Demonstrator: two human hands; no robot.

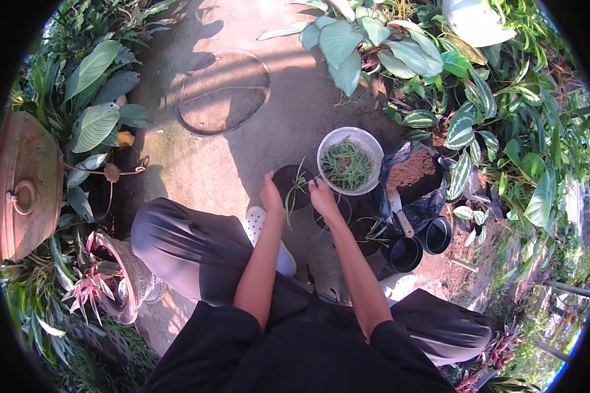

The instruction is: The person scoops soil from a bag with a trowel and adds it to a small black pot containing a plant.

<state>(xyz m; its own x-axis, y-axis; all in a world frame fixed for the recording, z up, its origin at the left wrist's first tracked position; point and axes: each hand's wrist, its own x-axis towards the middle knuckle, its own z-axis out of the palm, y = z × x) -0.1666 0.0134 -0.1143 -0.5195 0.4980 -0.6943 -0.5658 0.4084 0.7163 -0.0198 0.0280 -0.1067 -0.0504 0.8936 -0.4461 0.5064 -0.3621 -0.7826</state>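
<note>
Between my two hands is a black plant pot [286,178] filled with dark soil, and a young plant with narrow green leaves [296,190] rises from it. My left hand [271,195] rests along the pot's left side. At the right rim, my right hand [323,197] has its fingers curled in; their tips are partly hidden. Just beyond that hand, a white bowl [324,142] holds cut green shoots. A second black pot [345,209] sits partly under my right wrist. Nearer me, a third pot [359,231] also has a thin-leaved plant.
To the right, a black plastic bag [435,191] contains brown growing medium, with a hand trowel [402,218] leaning at its edge. Two more black pots [404,254] stand beside it. Leafy plants [462,127] line the right; a clay urn [29,196] stands left. A round cover [226,93] marks the concrete.
</note>
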